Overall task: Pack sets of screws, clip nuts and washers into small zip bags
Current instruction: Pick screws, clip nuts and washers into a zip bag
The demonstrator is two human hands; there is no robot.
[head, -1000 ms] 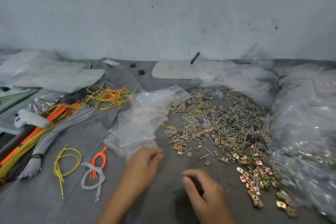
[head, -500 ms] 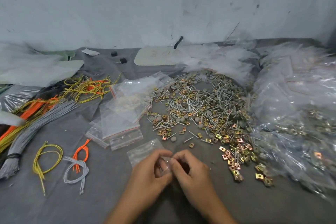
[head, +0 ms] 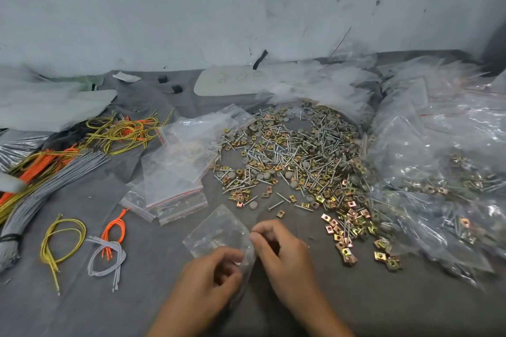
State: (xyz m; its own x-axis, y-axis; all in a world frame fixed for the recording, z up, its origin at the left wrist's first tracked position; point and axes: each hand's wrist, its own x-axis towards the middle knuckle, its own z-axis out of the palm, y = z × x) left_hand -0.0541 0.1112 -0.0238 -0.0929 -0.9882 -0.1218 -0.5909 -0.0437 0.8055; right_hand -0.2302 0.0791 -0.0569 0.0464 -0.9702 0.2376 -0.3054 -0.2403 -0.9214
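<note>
The small clear plastic zip bag [head: 216, 230] slants away leftward, its near end, seemingly the mouth, pinched by the curled left hand [head: 212, 275] and right hand [head: 283, 250].

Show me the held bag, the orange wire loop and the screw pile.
held bag [head: 216, 228]: head view, clear middle.
orange wire loop [head: 118, 220]: head view, upper end.
screw pile [head: 295, 156]: head view, centre.

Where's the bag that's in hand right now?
Head view, low centre: the bag is held between the left hand and right hand, just nearer than the bag stack and left of the hardware pile.
</note>
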